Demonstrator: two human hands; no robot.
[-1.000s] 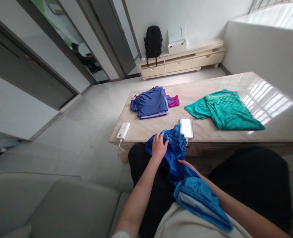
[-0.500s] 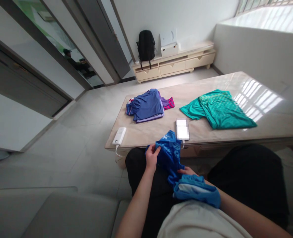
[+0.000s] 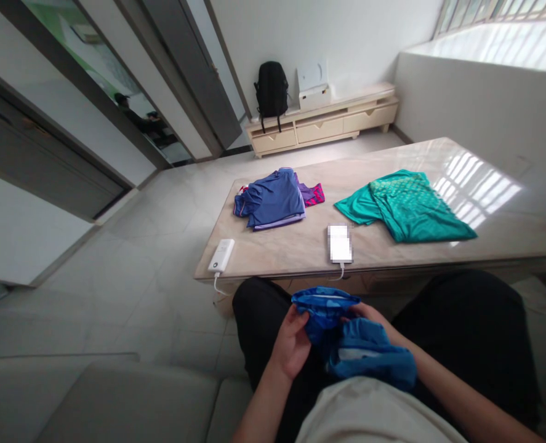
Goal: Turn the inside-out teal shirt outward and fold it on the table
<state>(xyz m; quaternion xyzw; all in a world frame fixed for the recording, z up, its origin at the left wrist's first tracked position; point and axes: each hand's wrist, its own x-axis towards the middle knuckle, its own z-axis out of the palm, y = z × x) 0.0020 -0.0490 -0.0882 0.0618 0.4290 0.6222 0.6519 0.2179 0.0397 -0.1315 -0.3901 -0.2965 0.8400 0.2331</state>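
Observation:
A bunched blue shirt (image 3: 321,317) is in both my hands, above my lap. My left hand (image 3: 293,341) pinches its left edge between thumb and fingers. At the opposite edge, my right hand (image 3: 362,314) grips the cloth, its fingertips partly hidden by fabric. Between the hands, an opening in the shirt faces up. More of the blue cloth, with a pale inside showing, is bunched over my right forearm. On the table (image 3: 263,258) ahead lie a folded stack of purple-blue clothes (image 3: 275,200) and a green shirt (image 3: 406,206) spread flat.
A white power bank (image 3: 221,255) with a cable sits at the table's left corner. A blurred-out white device (image 3: 340,243), also cabled, lies near the front edge. Beyond stand a low cabinet (image 3: 321,129) and a black backpack (image 3: 271,89). A grey sofa (image 3: 152,400) is at left.
My left hand has come down and turned its palm more upward. The far end of the blue shirt has dropped off the table's edge, and its opening now spreads between my hands.

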